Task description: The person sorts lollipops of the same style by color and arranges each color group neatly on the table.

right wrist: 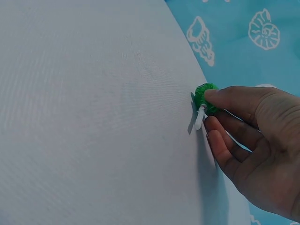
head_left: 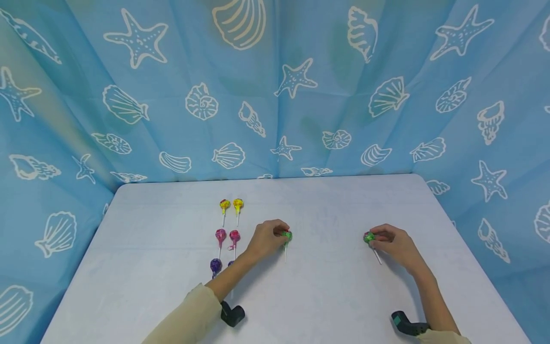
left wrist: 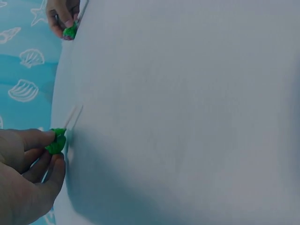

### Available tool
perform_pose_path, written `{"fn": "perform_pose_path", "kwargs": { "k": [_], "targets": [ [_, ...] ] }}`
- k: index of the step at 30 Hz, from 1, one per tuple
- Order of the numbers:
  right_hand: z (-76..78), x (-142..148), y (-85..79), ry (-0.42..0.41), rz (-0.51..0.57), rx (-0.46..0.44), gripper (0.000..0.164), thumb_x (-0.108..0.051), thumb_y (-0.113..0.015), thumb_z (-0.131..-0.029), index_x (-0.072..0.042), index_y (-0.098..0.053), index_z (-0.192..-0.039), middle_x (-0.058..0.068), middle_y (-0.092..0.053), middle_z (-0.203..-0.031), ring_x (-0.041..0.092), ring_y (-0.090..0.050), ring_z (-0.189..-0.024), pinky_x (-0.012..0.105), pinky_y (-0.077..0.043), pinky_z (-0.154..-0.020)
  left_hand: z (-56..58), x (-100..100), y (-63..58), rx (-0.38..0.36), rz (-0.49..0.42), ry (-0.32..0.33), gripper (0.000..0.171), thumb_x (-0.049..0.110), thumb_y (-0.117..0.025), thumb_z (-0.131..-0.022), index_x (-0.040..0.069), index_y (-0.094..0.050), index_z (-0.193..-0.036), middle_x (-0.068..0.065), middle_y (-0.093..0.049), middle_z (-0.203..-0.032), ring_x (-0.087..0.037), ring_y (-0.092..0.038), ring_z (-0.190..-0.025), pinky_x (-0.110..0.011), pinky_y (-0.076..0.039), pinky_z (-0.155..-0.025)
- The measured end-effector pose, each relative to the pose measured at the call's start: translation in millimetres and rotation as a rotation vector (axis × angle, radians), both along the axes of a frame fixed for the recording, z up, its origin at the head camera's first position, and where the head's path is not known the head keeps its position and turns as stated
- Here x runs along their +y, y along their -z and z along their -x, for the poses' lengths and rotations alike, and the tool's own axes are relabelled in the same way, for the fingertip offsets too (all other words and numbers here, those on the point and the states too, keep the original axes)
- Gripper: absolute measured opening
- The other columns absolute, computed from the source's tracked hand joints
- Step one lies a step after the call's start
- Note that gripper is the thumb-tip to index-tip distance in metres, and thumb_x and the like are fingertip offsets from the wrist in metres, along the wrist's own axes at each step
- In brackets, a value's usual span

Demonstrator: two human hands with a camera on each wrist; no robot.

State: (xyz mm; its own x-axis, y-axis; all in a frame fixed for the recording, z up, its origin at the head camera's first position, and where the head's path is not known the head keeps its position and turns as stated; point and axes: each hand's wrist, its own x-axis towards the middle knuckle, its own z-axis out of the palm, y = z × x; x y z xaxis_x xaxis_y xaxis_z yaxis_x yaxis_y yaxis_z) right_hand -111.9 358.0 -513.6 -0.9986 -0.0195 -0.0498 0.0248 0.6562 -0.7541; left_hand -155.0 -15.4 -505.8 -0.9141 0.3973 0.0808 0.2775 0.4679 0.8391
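My left hand (head_left: 267,239) pinches a green-wrapped lollipop (left wrist: 57,142) by its head, near the middle of the table. The stick of that lollipop points toward the front edge in the head view. Over on the right, my right hand (head_left: 396,246) grips a second green lollipop (right wrist: 202,96) between thumb and fingers, its white stick slanting down and to the right in the head view. Left of my left hand lie two yellow lollipops (head_left: 225,204), two pink lollipops (head_left: 220,235) below them, and purple lollipops (head_left: 216,265) nearest me, one partly hidden by my left forearm.
The white table (head_left: 335,296) carries all the lollipops. Behind it and along both sides hangs a blue curtain (head_left: 296,119) with white shells and starfish. A black wrist device (head_left: 232,314) shows at the left sleeve, another black device (head_left: 408,325) at the right.
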Motion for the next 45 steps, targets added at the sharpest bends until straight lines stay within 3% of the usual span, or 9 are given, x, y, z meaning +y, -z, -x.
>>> {"fn": "perform_pose_path", "kwargs": {
  "k": [8, 17, 23, 29, 41, 45],
  "targets": [
    [0.6, 0, 1.2, -0.001, 0.007, -0.01, 0.036, -0.016, -0.073, -0.091, 0.0, -0.064, -0.122, 0.016, -0.068, -0.113, 0.029, -0.063, -0.104, 0.02, -0.05, -0.079, 15.9, -18, -15.9, 0.034, 0.018, -0.029, 0.023, -0.001, -0.07, -0.091, -0.003, -0.071, -0.114, -0.011, -0.072, -0.106, -0.024, -0.065, -0.095, -0.035, -0.056, -0.086],
    [1.0, 0, 2.5, -0.008, 0.004, -0.012, 0.034, -0.014, -0.072, -0.092, 0.0, -0.063, -0.122, 0.015, -0.067, -0.113, 0.027, -0.062, -0.102, 0.022, -0.051, -0.08, 44.2, -42, -28.4, 0.063, 0.057, -0.099, 0.022, -0.002, -0.072, -0.088, -0.004, -0.072, -0.11, -0.011, -0.073, -0.103, -0.026, -0.067, -0.097, -0.037, -0.055, -0.088],
    [1.7, -2, 3.1, -0.008, 0.0, -0.014, 0.034, -0.016, -0.073, -0.092, -0.001, -0.063, -0.121, 0.015, -0.067, -0.112, 0.027, -0.064, -0.101, 0.027, -0.052, -0.081, 58.6, -54, -28.6, 0.065, 0.095, -0.146, 0.019, 0.001, -0.073, -0.089, -0.002, -0.074, -0.108, -0.011, -0.073, -0.101, -0.027, -0.068, -0.096, -0.04, -0.054, -0.089],
    [0.8, -4, 1.0, -0.002, -0.007, -0.011, 0.034, -0.016, -0.074, -0.091, 0.0, -0.064, -0.12, 0.014, -0.068, -0.11, 0.027, -0.064, -0.1, 0.032, -0.051, -0.083, 67.6, -56, -26.7, 0.056, 0.076, -0.166, 0.019, 0.0, -0.073, -0.089, -0.004, -0.073, -0.107, -0.014, -0.074, -0.101, -0.029, -0.069, -0.095, -0.041, -0.055, -0.089],
    [0.1, -4, -1.0, -0.008, -0.003, -0.01, 0.033, -0.016, -0.073, -0.091, 0.0, -0.063, -0.119, 0.013, -0.068, -0.109, 0.026, -0.064, -0.099, 0.028, -0.051, -0.081, 79.5, -50, -20.7, -0.01, 0.184, -0.247, 0.02, 0.003, -0.068, -0.094, -0.001, -0.072, -0.113, -0.014, -0.071, -0.11, -0.028, -0.064, -0.102, -0.039, -0.051, -0.096],
    [-1.7, -5, -2.5, -0.008, 0.004, -0.001, 0.037, -0.016, -0.073, -0.092, 0.0, -0.062, -0.123, 0.016, -0.067, -0.113, 0.028, -0.063, -0.102, 0.027, -0.051, -0.082, 80.9, -47, -20.4, 0.007, 0.206, -0.245, 0.021, 0.003, -0.067, -0.094, -0.003, -0.071, -0.113, -0.015, -0.071, -0.111, -0.029, -0.063, -0.104, -0.04, -0.051, -0.097]
  ]
}}
